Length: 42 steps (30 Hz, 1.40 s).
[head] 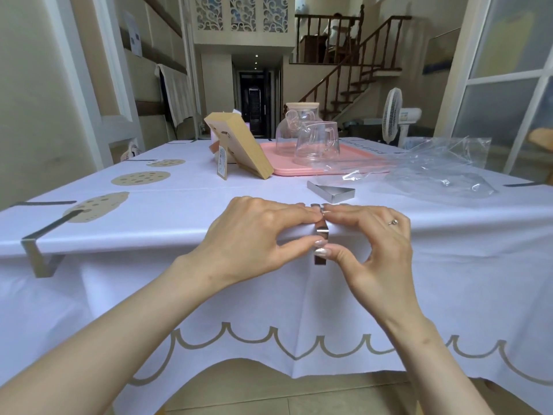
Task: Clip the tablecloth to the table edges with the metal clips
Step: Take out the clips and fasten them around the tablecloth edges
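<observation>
the tablecloth (269,187) was white, with tan spotted rounds (140,178) near the table's left edge and a beige scalloped line (299,356) along its hem. the near-edge clip (320,232) was silver, the tray (279,163) pink.

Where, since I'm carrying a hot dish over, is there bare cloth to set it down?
Best patch: bare tablecloth between the cookie prints, the wooden stand and the left hand. A narrower strip runs along the near edge, right of the right hand, this side of the plastic bag. Both hands pinch the metal clip. Crowded: far middle, with pink tray, glassware, loose clip.
</observation>
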Available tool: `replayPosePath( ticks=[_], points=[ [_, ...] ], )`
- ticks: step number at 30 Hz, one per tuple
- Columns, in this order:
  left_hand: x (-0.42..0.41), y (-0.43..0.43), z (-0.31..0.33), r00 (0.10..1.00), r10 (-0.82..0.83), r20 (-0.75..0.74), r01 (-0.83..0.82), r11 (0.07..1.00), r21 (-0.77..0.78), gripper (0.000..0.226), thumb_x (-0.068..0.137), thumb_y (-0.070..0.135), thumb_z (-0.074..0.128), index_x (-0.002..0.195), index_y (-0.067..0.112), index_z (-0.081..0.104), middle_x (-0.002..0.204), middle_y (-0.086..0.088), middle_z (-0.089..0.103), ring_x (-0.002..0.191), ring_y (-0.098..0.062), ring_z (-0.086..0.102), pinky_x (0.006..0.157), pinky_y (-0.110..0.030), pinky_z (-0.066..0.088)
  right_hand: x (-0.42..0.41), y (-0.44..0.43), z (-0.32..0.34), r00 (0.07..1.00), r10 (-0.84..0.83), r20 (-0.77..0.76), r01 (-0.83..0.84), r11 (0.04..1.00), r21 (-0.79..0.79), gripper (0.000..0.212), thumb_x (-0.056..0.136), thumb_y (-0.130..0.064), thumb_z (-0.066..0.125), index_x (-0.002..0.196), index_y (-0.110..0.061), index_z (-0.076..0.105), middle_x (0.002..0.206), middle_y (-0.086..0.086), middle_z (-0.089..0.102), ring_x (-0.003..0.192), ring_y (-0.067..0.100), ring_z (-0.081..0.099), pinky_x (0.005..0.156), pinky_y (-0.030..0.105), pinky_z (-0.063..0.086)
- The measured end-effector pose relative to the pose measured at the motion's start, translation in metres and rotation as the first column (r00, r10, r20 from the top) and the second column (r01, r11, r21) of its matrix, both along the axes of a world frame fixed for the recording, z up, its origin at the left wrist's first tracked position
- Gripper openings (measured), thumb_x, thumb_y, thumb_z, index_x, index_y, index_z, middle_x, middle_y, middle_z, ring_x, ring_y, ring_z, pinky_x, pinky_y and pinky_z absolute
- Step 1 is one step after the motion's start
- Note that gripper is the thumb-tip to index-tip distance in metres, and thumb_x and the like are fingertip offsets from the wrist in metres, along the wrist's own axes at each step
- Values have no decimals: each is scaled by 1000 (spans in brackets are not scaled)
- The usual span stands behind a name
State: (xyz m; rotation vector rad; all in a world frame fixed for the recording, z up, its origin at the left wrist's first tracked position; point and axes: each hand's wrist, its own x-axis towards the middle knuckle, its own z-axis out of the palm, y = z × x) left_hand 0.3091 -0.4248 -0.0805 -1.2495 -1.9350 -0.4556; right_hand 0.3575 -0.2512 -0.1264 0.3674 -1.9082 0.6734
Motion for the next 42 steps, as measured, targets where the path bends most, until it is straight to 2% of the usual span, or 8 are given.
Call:
replayPosePath(
  ticks=[10,17,24,30,34,37,40,42],
  points=[
    [0,10,-3,999,51,-13,-50,994,100,33,80,47,53,94,25,74,83,4,75,70,-23,72,51,-33,53,-2,-1,4,999,-11,38,12,1000,-29,23,68,-23,72,91,-22,68,102,-21,65,96,7,56,93,19,25],
    [0,14,-5,994,97,-50,-88,982,165,27,79,44,56,87,26,75,76,6,74,63,-19,70,48,-32,52,-8,-4,7,997,-57,50,60,997,-52,16,66,-24,69,82,-22,65,91,-16,69,86,14,56,89,19,24],
    [-1,15,-5,992,121,-29,-114,976,184,30,78,47,55,87,26,75,77,7,75,64,-20,70,49,-31,52,-8,-4,8,995,-74,73,77,996,-44,17,65,-22,70,81,-21,66,90,-14,69,84,17,57,88,20,23],
    [1,8,-1,994,102,28,-104,990,95,30,82,43,50,98,29,72,92,11,74,76,-17,71,54,-29,52,-4,2,10,992,-30,124,33,999,-19,18,67,-28,70,84,-24,66,93,-17,68,88,15,57,88,14,21],
    [4,5,0,994,109,25,-110,993,48,33,83,41,47,105,29,69,100,12,72,83,-17,70,59,-26,50,-4,-3,9,991,-80,103,82,997,-12,17,66,-25,70,82,-21,66,91,-15,68,84,17,56,89,17,22],
    [7,4,-4,994,110,-25,-110,994,-9,40,80,48,50,112,28,63,106,13,70,88,-15,69,54,-26,50,-4,-4,9,992,-101,82,102,995,-13,16,65,-22,69,81,-21,65,88,-14,67,80,18,55,86,20,23],
    [11,8,-10,978,189,-91,-196,977,-80,53,73,57,52,115,26,58,110,14,66,90,-10,67,48,-22,40,-5,-5,9,993,-92,80,96,995,-40,16,64,-22,67,79,-22,65,88,-13,68,80,18,55,84,20,23],
    [12,10,-12,967,234,-105,-243,967,-82,53,74,58,53,114,25,58,108,15,64,89,-9,66,46,-21,35,-5,-5,10,992,-88,93,92,995,-38,15,65,-25,67,80,-23,65,87,-13,68,81,16,54,86,17,22]
  ],
)
